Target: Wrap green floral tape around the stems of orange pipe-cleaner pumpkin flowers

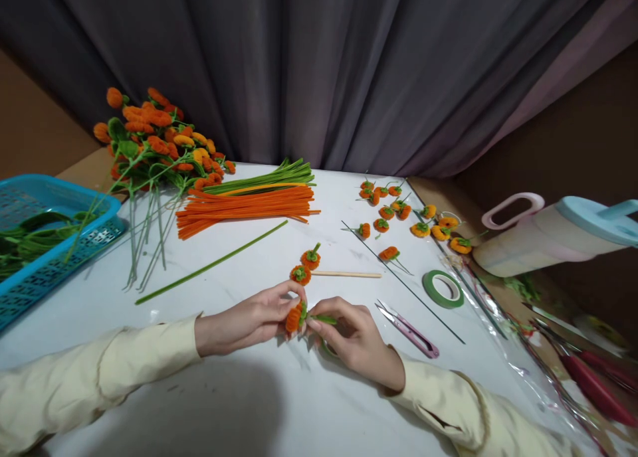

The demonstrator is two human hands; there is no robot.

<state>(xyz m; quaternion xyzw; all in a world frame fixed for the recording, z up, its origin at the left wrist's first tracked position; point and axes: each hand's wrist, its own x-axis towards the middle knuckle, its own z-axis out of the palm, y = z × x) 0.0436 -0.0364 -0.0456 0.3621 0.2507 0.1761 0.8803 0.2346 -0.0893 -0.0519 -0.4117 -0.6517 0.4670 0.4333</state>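
Observation:
An orange pipe-cleaner flower with a green base is pinched in the fingers of my left hand. My right hand closes its thumb and forefinger on a green pipe-cleaner stem at the flower's green side. Just beyond my fingertips lie two more orange flower heads with green undersides. A thin wooden stick reaches right from them. To the right of my right hand rest pink-handled thread snips. Part of a round item under my right hand is mostly hidden.
Orange pipe cleaners and green ones are bundled at the back. Finished flowers are heaped back left, beside a blue basket. Rightward are several flower heads, a dark wire, green tape and a tumbler.

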